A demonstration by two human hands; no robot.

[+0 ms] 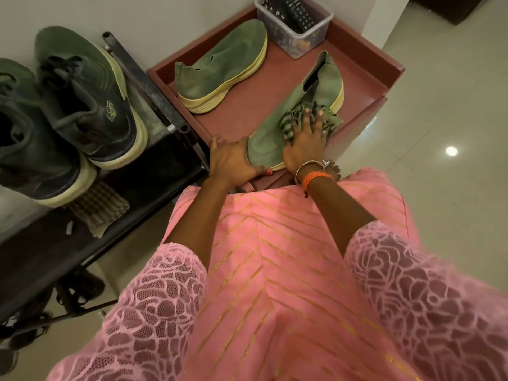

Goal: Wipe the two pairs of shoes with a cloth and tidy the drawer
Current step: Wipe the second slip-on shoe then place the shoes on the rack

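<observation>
Fingers of the left hand [233, 158] are curled round the toe of a green slip-on shoe [297, 116], making a closed grip on it. Beside that grip, the right hand [305, 138] is spread flat, fingers straight, pressing a striped green cloth [310, 116] onto the shoe's upper. The shoe is laid slantwise in an open reddish drawer [365, 86], its heel pointing away from the grip. Further from the grip, the matching green shoe [222, 64] is lying in the same drawer, well apart from the first. At the drawer's far corner a clear plastic box [295, 23] is seen, with remote controls inside. Left of the grip, a dark pair of sneakers [71, 105] is set on a black shelf [154, 105], with a folded checked cloth [96, 207] beneath them. Pale glossy floor tiles [439, 119] lie to the right.
</observation>
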